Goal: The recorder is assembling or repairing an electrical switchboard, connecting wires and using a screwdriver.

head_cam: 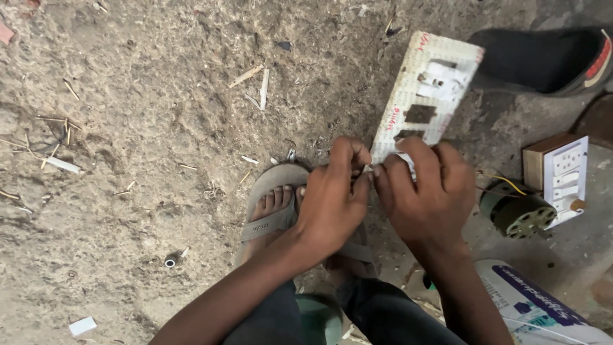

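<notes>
The switch plate (pixel 426 96) is white with a fine dotted pattern and small red markings — its cut-outs show dark. The sandal (pixel 273 220) is grey-brown; the motor (pixel 518 214) is olive green with yellow wires; the floor (pixel 140 128) is dusty tan — straw-flecked.

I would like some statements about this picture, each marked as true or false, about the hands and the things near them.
1. Both hands hold the lower end of a long white switch plate. True: the left hand and the right hand grip the white switch plate at its near end.
2. The plate has no openings. False: it shows dark rectangular cut-outs, with white switches above them.
3. A small round motor lies to the right of the right hand. True: the motor lies there, beside a wooden switch box.
4. The person is barefoot. False: a grey sandal is on the foot below the left hand.
5. The ground is tiled. False: the ground is rough, with scattered debris.
</notes>
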